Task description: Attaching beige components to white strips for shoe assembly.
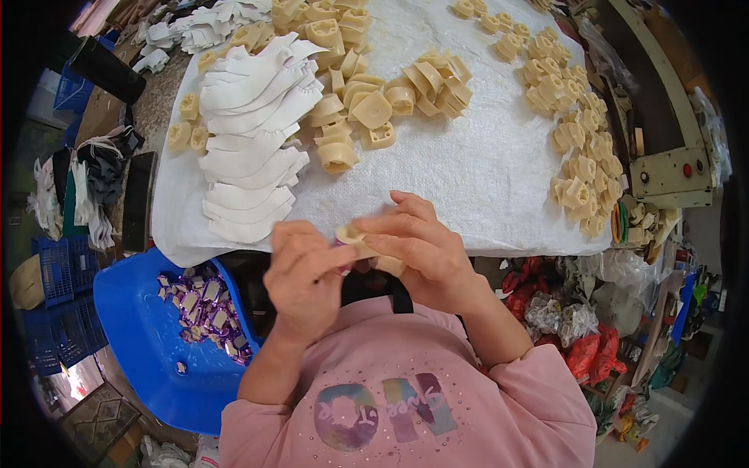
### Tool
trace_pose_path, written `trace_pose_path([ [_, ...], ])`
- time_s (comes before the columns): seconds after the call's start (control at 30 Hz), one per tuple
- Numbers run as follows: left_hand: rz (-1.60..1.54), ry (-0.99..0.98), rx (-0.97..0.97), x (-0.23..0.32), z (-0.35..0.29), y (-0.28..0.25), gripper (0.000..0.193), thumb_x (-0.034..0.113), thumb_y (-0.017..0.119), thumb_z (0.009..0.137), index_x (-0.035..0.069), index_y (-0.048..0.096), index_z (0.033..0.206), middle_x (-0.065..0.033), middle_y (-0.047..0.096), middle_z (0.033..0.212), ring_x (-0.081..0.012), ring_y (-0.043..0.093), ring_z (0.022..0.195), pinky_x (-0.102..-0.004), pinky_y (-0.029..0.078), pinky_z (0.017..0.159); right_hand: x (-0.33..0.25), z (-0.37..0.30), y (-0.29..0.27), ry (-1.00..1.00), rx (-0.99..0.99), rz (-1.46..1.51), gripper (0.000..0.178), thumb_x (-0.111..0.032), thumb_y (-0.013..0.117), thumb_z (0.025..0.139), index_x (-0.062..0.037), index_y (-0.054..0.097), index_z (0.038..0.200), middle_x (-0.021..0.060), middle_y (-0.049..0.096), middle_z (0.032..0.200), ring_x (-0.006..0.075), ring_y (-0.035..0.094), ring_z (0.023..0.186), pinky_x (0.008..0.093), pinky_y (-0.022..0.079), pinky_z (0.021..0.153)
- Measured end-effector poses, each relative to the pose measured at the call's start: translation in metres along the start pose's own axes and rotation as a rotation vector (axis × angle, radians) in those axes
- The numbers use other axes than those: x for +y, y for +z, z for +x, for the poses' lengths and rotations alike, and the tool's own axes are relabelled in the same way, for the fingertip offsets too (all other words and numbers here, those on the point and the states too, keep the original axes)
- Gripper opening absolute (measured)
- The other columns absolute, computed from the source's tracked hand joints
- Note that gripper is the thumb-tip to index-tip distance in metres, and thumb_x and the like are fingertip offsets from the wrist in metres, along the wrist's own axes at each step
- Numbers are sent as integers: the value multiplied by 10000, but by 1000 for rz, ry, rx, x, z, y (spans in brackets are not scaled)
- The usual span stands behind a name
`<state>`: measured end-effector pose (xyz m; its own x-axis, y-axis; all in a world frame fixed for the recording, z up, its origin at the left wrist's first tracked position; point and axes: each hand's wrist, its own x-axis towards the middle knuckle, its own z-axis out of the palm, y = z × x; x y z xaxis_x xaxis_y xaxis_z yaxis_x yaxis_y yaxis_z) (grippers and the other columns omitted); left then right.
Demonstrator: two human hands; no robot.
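Gripping hollowed tan pc (350, 234), R hand (427, 253); L hand (306, 277) touching.

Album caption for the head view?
Left hand and right hand work a beige piece near white strips and a blue tub.

Centre frame, left hand (303, 274) and right hand (421, 248) both grip a beige piece (349, 233)! Lower left, a blue bin (144, 351) holds purple pieces (209, 306).

Soft, even light leaves the white cloth (468, 179) bright across the upper middle; shadow darkens the gap below its front edge. Glints speckle the purple pieces (209, 292) at lower left. At centre, the left hand (303, 279) and right hand (427, 259) look slightly blurred. Fisheye distortion bends outer edges; corners fall black.
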<state>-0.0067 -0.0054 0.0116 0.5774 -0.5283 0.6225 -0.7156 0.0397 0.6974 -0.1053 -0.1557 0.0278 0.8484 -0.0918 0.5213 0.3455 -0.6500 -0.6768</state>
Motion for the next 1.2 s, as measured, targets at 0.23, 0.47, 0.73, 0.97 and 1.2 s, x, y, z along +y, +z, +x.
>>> trace_pose_path([
  [0.23,-198,-77,155,-7,0,-9,301,-158,654,608,64,642,810,-53,483,771,-204,453,716,-293,397,613,7,-22,5,411,114,435,247,-95,699,781,-33,596,997,124,594,1035,219,579,840,350,470,797],
  [0.47,-373,-4,35,13,-2,6,357,-178,602,631,37,590,916,-161,581,933,-306,597,887,-358,500,722,-14,-25,28,702,423,1168,295,-231,533,940,9,504,1110,112,591,1032,193,601,949,338,488,858],
  [0.73,-112,185,-82,8,-5,11,282,-129,633,606,-25,573,861,-165,590,869,-293,607,773,-338,501,620,-18,-44,17,683,411,1106,236,-135,437,966,40,515,1105,141,595,1085,198,597,996,337,496,873],
  [0.97,140,256,-158,16,-1,13,180,-31,641,626,-32,571,791,-146,571,838,-261,549,683,-318,419,534,-27,-32,12,679,263,782,263,-122,428,952,61,549,1097,167,627,1091,195,624,959,301,501,823],
  [1.2,118,162,-249,12,3,7,151,-64,631,668,-22,558,793,-133,574,842,-252,527,657,-313,418,535,-24,-20,2,617,-25,264,229,-130,467,921,14,586,1055,150,652,947,206,648,826,304,502,722],
])
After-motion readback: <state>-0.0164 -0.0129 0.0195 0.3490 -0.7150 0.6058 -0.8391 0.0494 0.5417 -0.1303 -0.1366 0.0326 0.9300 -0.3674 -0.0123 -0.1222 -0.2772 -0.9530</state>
